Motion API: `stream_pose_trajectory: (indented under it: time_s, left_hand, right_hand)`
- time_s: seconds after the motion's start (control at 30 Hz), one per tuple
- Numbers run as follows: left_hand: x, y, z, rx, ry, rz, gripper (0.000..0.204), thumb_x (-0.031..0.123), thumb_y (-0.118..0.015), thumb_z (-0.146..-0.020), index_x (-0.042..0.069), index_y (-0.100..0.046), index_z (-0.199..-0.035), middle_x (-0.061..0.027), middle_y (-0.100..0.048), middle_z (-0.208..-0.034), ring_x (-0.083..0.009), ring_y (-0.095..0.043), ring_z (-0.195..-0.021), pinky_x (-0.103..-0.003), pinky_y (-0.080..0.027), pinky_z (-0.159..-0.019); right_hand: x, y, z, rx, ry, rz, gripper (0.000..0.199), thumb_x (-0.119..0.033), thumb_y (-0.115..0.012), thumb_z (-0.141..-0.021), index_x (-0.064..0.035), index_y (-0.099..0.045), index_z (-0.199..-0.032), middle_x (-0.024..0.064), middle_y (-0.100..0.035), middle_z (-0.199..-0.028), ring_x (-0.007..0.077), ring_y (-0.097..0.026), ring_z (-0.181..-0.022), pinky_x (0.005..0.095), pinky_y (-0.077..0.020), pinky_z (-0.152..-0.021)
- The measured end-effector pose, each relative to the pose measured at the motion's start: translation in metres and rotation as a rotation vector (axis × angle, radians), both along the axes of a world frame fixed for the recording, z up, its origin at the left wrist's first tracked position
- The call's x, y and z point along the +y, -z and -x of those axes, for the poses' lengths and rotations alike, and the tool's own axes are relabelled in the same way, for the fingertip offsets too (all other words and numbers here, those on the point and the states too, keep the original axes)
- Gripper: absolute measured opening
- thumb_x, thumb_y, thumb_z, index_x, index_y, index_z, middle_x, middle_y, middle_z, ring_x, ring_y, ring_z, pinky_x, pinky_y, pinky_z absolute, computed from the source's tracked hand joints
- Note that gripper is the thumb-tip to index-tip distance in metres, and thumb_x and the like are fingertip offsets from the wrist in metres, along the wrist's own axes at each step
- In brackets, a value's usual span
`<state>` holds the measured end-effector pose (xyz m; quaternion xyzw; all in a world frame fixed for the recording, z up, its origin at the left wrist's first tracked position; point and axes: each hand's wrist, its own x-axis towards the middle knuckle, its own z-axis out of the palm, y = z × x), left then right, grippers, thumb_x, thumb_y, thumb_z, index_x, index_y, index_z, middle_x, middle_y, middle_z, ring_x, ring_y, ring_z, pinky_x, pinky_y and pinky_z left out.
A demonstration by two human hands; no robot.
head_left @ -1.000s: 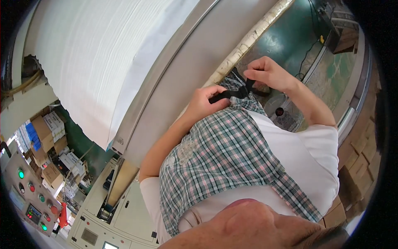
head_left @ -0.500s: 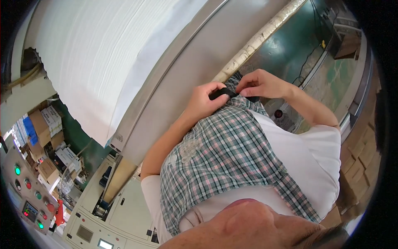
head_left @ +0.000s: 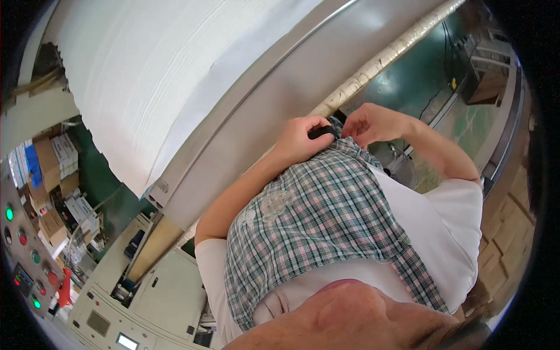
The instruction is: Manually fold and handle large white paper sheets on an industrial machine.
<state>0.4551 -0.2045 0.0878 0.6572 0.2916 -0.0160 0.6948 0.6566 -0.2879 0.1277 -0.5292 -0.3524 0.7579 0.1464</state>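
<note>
My left hand (head_left: 303, 140) is closed around a small black object (head_left: 321, 132) at the lower edge of my plaid apron (head_left: 315, 227). My right hand (head_left: 373, 123) is beside it, fingers pinching the plaid cloth right next to the black object. Both hands meet in front of my body, close to the grey metal frame (head_left: 274, 111) of a big machine. What the black object is cannot be made out.
A huge white roll of material (head_left: 169, 64) fills the upper left. A control panel with green and red buttons (head_left: 23, 251) and a beige cabinet (head_left: 140, 303) are at lower left. Cardboard boxes (head_left: 46, 169) are stacked at left, green floor (head_left: 420, 76) at upper right.
Both hands have drawn closer together at the apron's edge. The right hand moved left and down toward the black object; the view shifted slightly.
</note>
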Motion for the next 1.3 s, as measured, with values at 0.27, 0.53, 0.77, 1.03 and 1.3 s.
stream_pose_trajectory:
  time_s: [0.27,0.53,0.77,1.03,1.3]
  left_hand:
    - [0.002,0.006,0.003,-0.061,0.076,0.009,0.022,0.015,-0.062,-0.071,0.001,-0.059,-0.088,-0.0043,-0.061,-0.076,-0.0089,-0.055,-0.069,-0.024,-0.045,-0.065]
    - [0.001,0.004,0.001,-0.081,0.07,-0.043,0.024,0.018,-0.063,-0.07,0.001,-0.059,-0.085,-0.0055,-0.06,-0.074,-0.0098,-0.055,-0.068,-0.025,-0.045,-0.063]
    - [0.004,-0.005,-0.006,-0.05,0.157,-0.081,0.028,0.027,-0.065,-0.07,0.004,-0.062,-0.086,-0.0071,-0.061,-0.077,-0.0135,-0.057,-0.07,-0.027,-0.045,-0.065]
    - [-0.003,-0.006,-0.025,-0.069,0.374,-0.073,0.035,0.034,-0.065,-0.071,0.007,-0.064,-0.094,-0.0092,-0.064,-0.089,-0.0174,-0.06,-0.081,-0.029,-0.046,-0.075]
    - [-0.011,-0.004,-0.03,-0.136,0.336,-0.018,0.037,0.033,-0.066,-0.071,0.004,-0.063,-0.094,-0.0084,-0.064,-0.086,-0.0161,-0.059,-0.081,-0.028,-0.045,-0.075]
  right_hand:
    - [-0.008,0.008,0.019,-0.095,-0.057,-0.201,0.024,-0.005,-0.058,-0.062,0.0035,-0.055,-0.084,0.0066,-0.057,-0.065,0.0142,-0.054,-0.06,0.0267,-0.044,-0.055]
    - [-0.008,0.003,0.01,-0.097,-0.094,-0.161,0.014,-0.003,-0.062,-0.068,0.0036,-0.058,-0.08,0.0061,-0.058,-0.065,0.008,-0.053,-0.06,0.0232,-0.0446,-0.055]
    - [-0.013,-0.012,0.016,-0.36,-0.163,-0.344,0.011,0.001,-0.058,-0.066,0.002,-0.059,-0.077,0.0077,-0.058,-0.065,0.0113,-0.055,-0.058,0.0259,-0.0435,-0.052]
    - [-0.011,-0.044,0.019,-0.706,-0.229,-0.775,0.011,-0.001,-0.054,-0.062,0.0001,-0.057,-0.073,0.0151,-0.054,-0.063,0.0317,-0.055,-0.059,0.0356,-0.0445,-0.053]
    - [-0.011,-0.05,0.017,-0.631,-0.207,-0.684,0.008,0.001,-0.057,-0.063,0.0007,-0.057,-0.071,0.0132,-0.053,-0.06,0.0252,-0.055,-0.055,0.0312,-0.0438,-0.05]
